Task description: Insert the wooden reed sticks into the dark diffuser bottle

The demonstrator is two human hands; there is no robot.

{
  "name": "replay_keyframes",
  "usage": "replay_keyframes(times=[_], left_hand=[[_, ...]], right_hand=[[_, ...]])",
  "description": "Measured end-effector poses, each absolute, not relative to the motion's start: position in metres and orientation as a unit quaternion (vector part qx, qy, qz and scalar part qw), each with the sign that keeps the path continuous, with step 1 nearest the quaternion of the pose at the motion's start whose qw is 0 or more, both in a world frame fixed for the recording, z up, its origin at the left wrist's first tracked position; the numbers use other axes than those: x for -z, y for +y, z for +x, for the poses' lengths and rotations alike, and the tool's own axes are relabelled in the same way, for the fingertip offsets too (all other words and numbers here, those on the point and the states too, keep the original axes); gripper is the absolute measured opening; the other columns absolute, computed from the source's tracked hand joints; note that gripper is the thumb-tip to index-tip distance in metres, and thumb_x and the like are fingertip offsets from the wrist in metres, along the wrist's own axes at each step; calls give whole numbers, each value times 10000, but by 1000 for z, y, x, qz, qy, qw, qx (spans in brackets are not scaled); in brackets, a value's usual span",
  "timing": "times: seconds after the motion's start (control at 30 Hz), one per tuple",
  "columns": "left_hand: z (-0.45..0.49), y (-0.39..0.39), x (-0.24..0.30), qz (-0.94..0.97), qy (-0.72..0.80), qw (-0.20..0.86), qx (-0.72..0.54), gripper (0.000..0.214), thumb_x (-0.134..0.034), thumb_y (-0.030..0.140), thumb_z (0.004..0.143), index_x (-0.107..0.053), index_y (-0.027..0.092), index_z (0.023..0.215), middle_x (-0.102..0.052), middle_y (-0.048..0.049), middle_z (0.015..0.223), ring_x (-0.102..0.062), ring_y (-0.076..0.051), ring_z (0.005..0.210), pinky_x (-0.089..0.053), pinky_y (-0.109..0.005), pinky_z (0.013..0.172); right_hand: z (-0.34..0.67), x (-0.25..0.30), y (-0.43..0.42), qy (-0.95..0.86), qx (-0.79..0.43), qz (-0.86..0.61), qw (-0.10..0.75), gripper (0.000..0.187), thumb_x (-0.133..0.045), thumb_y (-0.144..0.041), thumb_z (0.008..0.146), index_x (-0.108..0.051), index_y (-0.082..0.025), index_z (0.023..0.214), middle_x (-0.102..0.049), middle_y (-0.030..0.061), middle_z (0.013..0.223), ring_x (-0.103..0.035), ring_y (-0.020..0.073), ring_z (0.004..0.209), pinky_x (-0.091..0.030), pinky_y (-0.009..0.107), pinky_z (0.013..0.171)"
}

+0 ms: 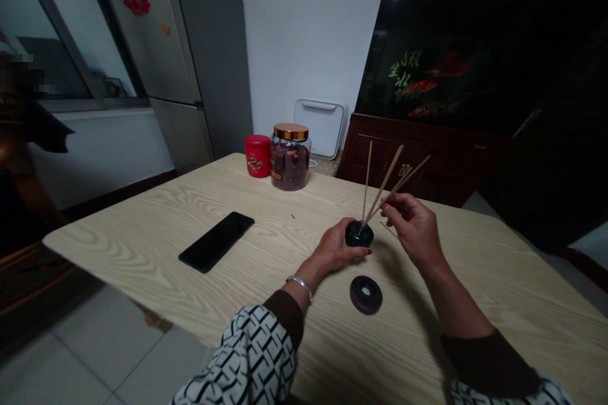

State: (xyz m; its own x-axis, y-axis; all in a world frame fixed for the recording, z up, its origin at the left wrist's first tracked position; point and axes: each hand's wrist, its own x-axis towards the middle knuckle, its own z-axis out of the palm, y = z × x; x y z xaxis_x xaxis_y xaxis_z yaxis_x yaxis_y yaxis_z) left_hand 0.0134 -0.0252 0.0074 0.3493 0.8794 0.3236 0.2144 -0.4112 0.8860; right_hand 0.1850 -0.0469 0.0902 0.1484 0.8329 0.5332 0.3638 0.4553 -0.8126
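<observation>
My left hand [337, 247] is wrapped round a small dark bottle [359, 234] that stands on the light wooden table [190, 291]. Several thin wooden sticks [384, 185] fan upward out of the bottle's mouth. My right hand [413, 224] hovers just right of the bottle with its fingers pinched on one of these sticks. A round dark lid with a pale centre [365, 294] lies flat on the table just in front of the bottle.
A black phone [217, 241] lies face up at the table's left. A red tin [257, 155] and a glass jar with a copper lid [290, 157] stand at the far edge. Behind are a fridge [190, 50], a white device [319, 120] and a dark fish tank [456, 69].
</observation>
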Motion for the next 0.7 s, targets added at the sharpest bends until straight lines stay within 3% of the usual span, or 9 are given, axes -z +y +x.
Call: replay_keyframes(times=[0.23, 0.33, 0.43, 0.53, 0.6, 0.7], left_hand=[[13, -23, -5, 726, 381, 389, -420, 700, -851, 420, 651, -582, 188, 1254, -691, -85, 1086, -645, -253, 989, -516, -377, 884], [13, -23, -4, 725, 372, 393, -427, 693, -853, 426, 655, -584, 188, 1248, -693, -83, 1068, -646, -250, 978, -519, -388, 888], [13, -23, -2, 721, 372, 395, -431, 706, -864, 425, 643, -587, 189, 1248, -692, -86, 1062, -647, -254, 978, -525, -402, 894], [13, -22, -2, 720, 373, 398, -429, 705, -865, 423, 642, -589, 191, 1247, -690, -84, 1056, -647, -256, 981, -531, -412, 900], [13, -22, -2, 719, 374, 400, -428, 705, -865, 419, 640, -588, 193, 1248, -690, -80, 1050, -646, -257, 988, -529, -418, 911], [13, -23, -3, 716, 375, 404, -429, 712, -868, 407, 634, -588, 193, 1253, -690, -81, 1046, -645, -267, 1005, -521, -434, 932]], right_hand=[[197, -83, -40, -698, -242, -512, 438, 272, -647, -433, 825, -678, -175, 905, -700, 53, 825, -627, 172, 697, -485, 273, 559], [232, -91, -39, -719, -207, -550, 372, 260, -597, -423, 854, -681, -185, 912, -705, 54, 830, -632, 175, 705, -481, 271, 581], [277, -87, -35, -731, -93, -646, 197, 151, -591, -300, 832, -696, -195, 802, -711, 63, 794, -630, 185, 713, -443, 283, 620], [309, -68, -31, -693, -55, -719, 4, 72, -651, -230, 742, -715, -198, 746, -729, 95, 853, -649, 223, 758, -415, 307, 636], [318, -53, -28, -674, -67, -733, -59, 86, -675, -238, 703, -724, -197, 761, -731, 114, 897, -670, 254, 801, -415, 314, 637], [320, -38, -25, -669, -81, -734, -78, 130, -666, -260, 686, -728, -201, 784, -729, 122, 905, -689, 273, 835, -422, 314, 640]])
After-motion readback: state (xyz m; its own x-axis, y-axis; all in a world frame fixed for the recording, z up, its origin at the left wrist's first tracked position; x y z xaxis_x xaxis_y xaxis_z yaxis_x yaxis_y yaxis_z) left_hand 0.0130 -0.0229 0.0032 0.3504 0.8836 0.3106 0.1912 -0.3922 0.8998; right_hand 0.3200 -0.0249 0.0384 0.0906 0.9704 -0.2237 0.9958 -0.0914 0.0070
